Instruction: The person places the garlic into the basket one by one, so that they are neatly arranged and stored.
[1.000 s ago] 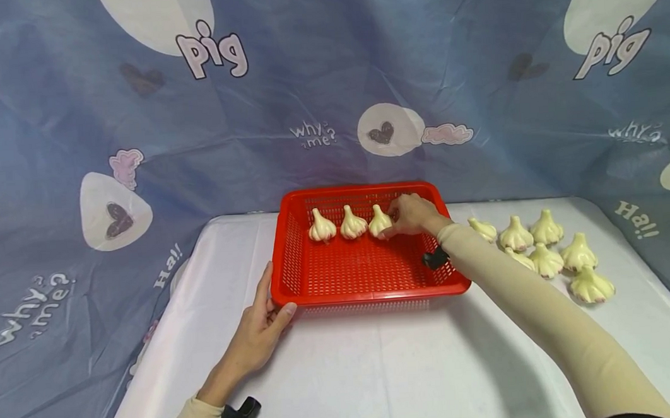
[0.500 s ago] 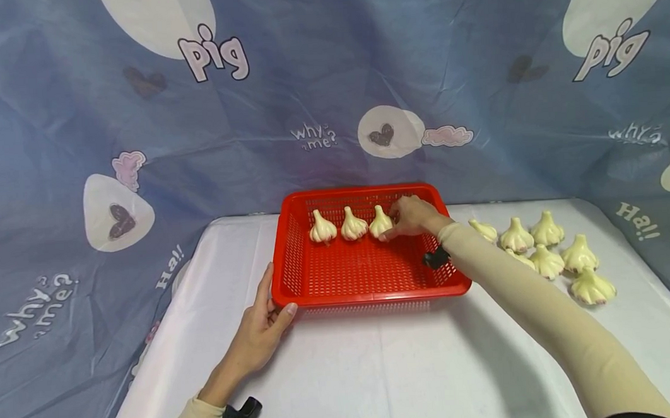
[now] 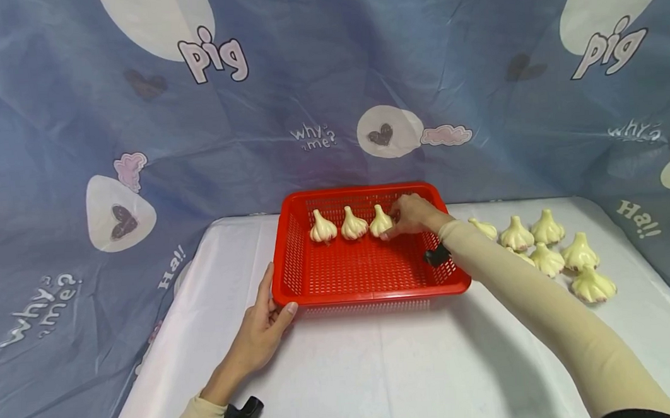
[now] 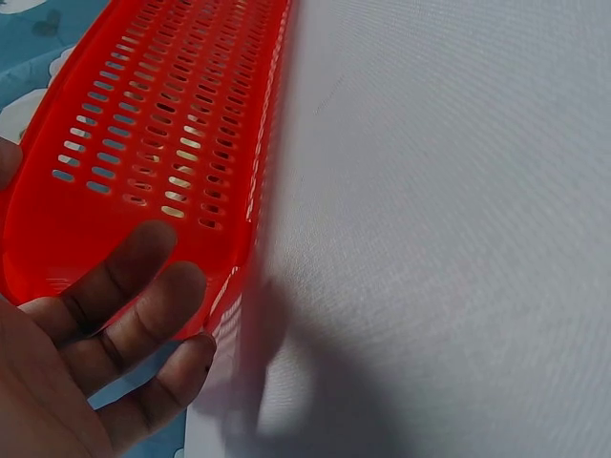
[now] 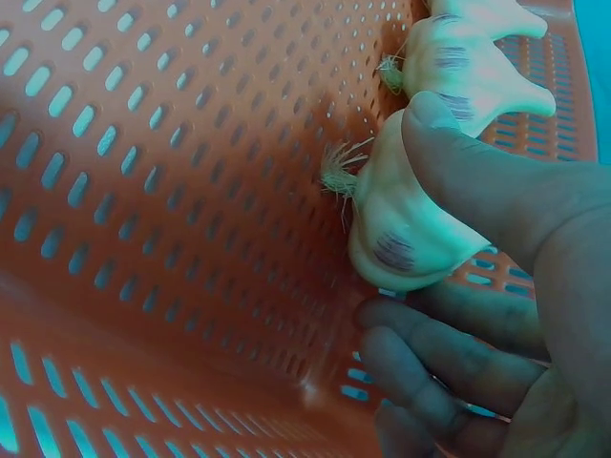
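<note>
Head: right hand (image 3: 413, 214) pinches the rightmost garlic bulb (image 3: 379, 224) of 3 inside the red basket (image 3: 368, 296), near its far edge. Left wrist: left hand (image 4: 81, 367) grips the near-left corner; slackening could let it slide. Right wrist: neighbouring bulb (image 5: 466, 72) close beside; uneven release could topple both.

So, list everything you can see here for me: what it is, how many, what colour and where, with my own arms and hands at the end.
Table: 1, white, in front of a backdrop.
Backdrop: 1, blue-grey with printed words and shapes, behind the table.
Basket: 1, red, on the table.
Garlic bulbs in the basket: 3, cream, in a row towards its far side.
Garlic bulbs on the table: 7 visible, cream, right of the basket, some partly hidden.
Wrist devices: 2, black, one by each wrist.
Sleeves: 2, beige, one per arm.
Left hand: 1, at the basket's near left corner.
Right hand: 1, gripping the basket's rightmost bulb.
</note>
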The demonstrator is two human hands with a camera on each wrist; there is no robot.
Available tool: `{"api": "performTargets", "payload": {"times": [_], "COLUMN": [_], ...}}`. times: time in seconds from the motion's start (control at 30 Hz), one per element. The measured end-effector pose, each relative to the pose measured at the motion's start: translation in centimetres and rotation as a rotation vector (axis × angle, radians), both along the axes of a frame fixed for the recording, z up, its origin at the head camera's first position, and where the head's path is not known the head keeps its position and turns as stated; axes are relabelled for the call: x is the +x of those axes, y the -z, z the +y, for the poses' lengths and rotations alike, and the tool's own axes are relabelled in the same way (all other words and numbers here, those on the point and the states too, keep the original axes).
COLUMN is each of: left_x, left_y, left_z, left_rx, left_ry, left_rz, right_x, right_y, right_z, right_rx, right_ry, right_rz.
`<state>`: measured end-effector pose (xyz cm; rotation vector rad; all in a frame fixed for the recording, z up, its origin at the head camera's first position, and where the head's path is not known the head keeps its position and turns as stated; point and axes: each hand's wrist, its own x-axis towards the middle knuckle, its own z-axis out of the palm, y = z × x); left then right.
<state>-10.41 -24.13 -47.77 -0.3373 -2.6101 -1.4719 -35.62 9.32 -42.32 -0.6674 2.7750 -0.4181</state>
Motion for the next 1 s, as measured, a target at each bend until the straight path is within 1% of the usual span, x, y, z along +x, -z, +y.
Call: {"api": "performTargets", "payload": {"times": [0.07, 0.27, 0.47, 0.57, 0.7, 0.77, 0.87, 1.0], "left_x": [0.0, -0.2, -0.1, 0.1, 0.3, 0.3, 0.2, 0.0], "left_y": [0.0, 0.0, 0.1, 0.2, 0.3, 0.2, 0.2, 0.2], "left_z": [0.1, 0.2, 0.2, 0.2, 0.2, 0.2, 0.2, 0.2], "left_rx": [0.003, 0.006, 0.000, 0.006, 0.016, 0.017, 0.014, 0.014], "left_ry": [0.003, 0.009, 0.000, -0.008, -0.017, -0.017, -0.012, -0.002], "left_rz": [0.000, -0.004, -0.002, -0.005, -0.008, -0.005, -0.002, 0.002], "right_x": [0.0, -0.2, 0.3, 0.7, 1.5, 2.0, 3.0, 4.5], "right_y": [-0.1, -0.7, -2.4, -3.2, -4.2, -4.6, -5.2, -6.0], "right_z": [0.1, 0.8, 1.6, 2.2, 3.4, 4.2, 5.8, 8.9], "right_rx": [-0.006, -0.036, -0.055, -0.100, -0.203, -0.238, -0.253, -0.264], "right_ry": [0.007, -0.015, -0.046, -0.060, -0.045, -0.027, 0.003, 0.027], "right_rz": [-0.001, 0.029, 0.102, 0.134, 0.184, 0.215, 0.242, 0.266]}}
